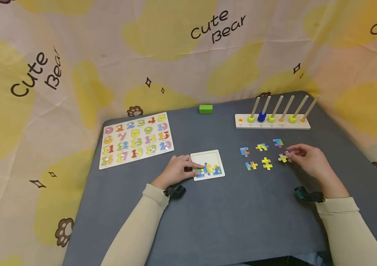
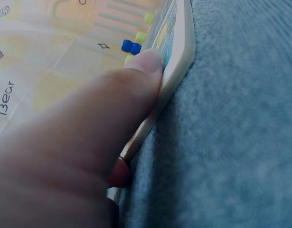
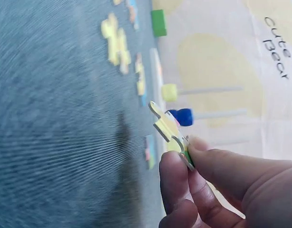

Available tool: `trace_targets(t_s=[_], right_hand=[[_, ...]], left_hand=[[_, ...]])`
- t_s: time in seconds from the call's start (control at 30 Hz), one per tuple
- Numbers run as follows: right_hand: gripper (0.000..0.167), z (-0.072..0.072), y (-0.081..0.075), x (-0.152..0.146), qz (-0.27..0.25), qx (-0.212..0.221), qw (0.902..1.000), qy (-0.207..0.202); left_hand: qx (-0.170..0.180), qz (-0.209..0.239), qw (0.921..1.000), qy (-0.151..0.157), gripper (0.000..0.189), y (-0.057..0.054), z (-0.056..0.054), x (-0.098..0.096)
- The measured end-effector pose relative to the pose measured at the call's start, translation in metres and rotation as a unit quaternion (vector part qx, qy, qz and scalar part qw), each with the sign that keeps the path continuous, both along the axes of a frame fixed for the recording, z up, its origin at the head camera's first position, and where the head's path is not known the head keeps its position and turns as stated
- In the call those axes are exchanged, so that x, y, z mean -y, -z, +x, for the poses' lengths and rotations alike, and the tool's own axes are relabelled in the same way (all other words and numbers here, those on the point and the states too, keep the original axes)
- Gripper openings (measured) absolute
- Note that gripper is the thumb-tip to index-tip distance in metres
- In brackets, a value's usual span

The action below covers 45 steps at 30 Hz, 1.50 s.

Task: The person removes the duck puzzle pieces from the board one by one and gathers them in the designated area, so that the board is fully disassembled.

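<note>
My right hand [image 1: 311, 160] pinches a yellow jigsaw piece [image 3: 165, 124] between thumb and fingers, a little above the table in the right wrist view. Several more jigsaw pieces [image 1: 267, 163] lie loose to its left in the head view. With thumb and fingers at its left edge, my left hand [image 1: 178, 170] holds a small white puzzle tray [image 1: 205, 156]. The thumb [image 2: 143, 66] lies over the tray's rim in the left wrist view. Fitted pieces [image 1: 211, 169] fill the near part of the tray, and the thumb hides some of them.
A number board [image 1: 135, 140] lies at the left of the grey table [image 1: 188, 221]. At the back stands a green block [image 1: 206, 109]. A white peg stand [image 1: 273, 125] with upright rods and blue and yellow beads is behind the loose pieces. A patterned cloth [image 1: 175, 44] hangs behind.
</note>
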State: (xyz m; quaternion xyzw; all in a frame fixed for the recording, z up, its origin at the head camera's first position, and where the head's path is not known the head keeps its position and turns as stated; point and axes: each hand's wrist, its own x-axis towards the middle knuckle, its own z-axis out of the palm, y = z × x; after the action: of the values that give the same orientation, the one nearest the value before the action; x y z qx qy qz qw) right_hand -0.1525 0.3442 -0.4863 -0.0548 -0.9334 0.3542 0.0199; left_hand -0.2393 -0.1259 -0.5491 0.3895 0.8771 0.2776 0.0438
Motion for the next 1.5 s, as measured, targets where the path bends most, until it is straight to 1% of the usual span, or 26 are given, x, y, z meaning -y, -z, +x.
trace_targets(t_s=[0.13,0.3,0.43,0.5,0.77,0.93,1.1,1.17,1.27,1.37,1.43,1.5], right_hand=[[0.026,-0.004,0.008,-0.002,-0.011,0.018,0.9995,0.024],[0.031,-0.006,0.017,-0.003,-0.005,0.028,0.9989,0.038],[0.035,-0.006,0.019,-0.002,0.002,0.032,0.9982,0.050],[0.036,-0.006,0.020,-0.001,0.005,0.034,0.9981,0.052],[0.031,-0.004,0.022,0.001,0.018,0.003,0.9985,0.051],[0.027,-0.004,0.023,0.004,0.027,-0.018,0.9983,0.048],[0.026,-0.004,0.024,0.006,0.045,-0.032,0.9973,0.049],[0.026,-0.005,0.023,0.009,0.056,-0.049,0.9960,0.050],[0.024,-0.003,0.017,0.021,0.067,-0.098,0.9913,0.057],[0.023,0.001,0.000,0.047,0.071,-0.161,0.9830,0.053],[0.020,0.002,-0.014,0.073,0.061,-0.192,0.9791,0.026],[0.015,0.002,-0.024,0.103,0.045,-0.208,0.9768,-0.027]], left_hand=[[0.003,0.003,0.9999,-0.013,0.051,-0.001,-0.001,-0.002],[0.015,-0.001,0.9994,-0.032,0.074,-0.003,0.001,-0.004],[0.021,0.004,0.9986,-0.048,0.081,-0.005,0.002,-0.003],[0.021,0.003,0.9985,-0.051,0.083,-0.005,0.002,-0.002],[0.016,-0.001,0.9995,-0.029,0.089,-0.004,0.000,-0.002],[0.009,-0.004,0.9997,-0.022,0.095,-0.003,0.000,-0.001],[0.002,-0.006,0.9998,-0.018,0.096,-0.002,-0.001,-0.001],[0.000,-0.005,0.9998,-0.021,0.096,-0.002,0.000,0.000],[0.002,-0.005,0.9997,-0.023,0.097,-0.002,0.000,0.000],[0.015,-0.008,0.9996,-0.020,0.098,-0.003,0.000,0.000],[0.030,-0.013,0.9993,-0.018,0.100,-0.003,-0.001,0.000],[0.043,-0.016,0.9988,-0.015,0.102,-0.004,-0.003,0.002]])
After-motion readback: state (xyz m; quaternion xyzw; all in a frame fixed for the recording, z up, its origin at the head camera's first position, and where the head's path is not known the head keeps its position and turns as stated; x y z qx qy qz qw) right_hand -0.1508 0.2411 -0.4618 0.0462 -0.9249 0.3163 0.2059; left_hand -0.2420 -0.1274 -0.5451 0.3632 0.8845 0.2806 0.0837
